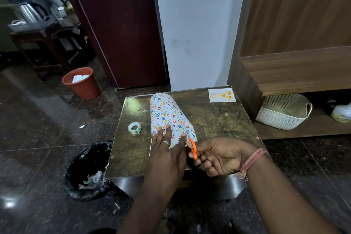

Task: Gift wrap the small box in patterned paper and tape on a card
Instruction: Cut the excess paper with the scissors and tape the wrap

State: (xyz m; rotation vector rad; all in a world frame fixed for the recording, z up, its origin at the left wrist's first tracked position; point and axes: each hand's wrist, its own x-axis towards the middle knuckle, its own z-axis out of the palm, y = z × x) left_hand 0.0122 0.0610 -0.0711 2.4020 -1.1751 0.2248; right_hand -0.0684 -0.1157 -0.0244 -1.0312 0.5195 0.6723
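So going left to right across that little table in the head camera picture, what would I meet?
Roll of clear tape → patterned paper, pressed down by the left hand → orange-handled scissors, gripped in the right hand → "Happy Birthday" card at the far right corner of the table.

left hand (167,150) lying flat with fingers straight and spread, ring on one finger; right hand (218,156) curled tight in a grip, pink thread round its wrist

A single head-worn wide-angle camera looks forward and steeply down, close above the small worn brass-coloured table (214,119). The table's near edge sits mid-frame; dark polished stone floor (38,157) surrounds it.
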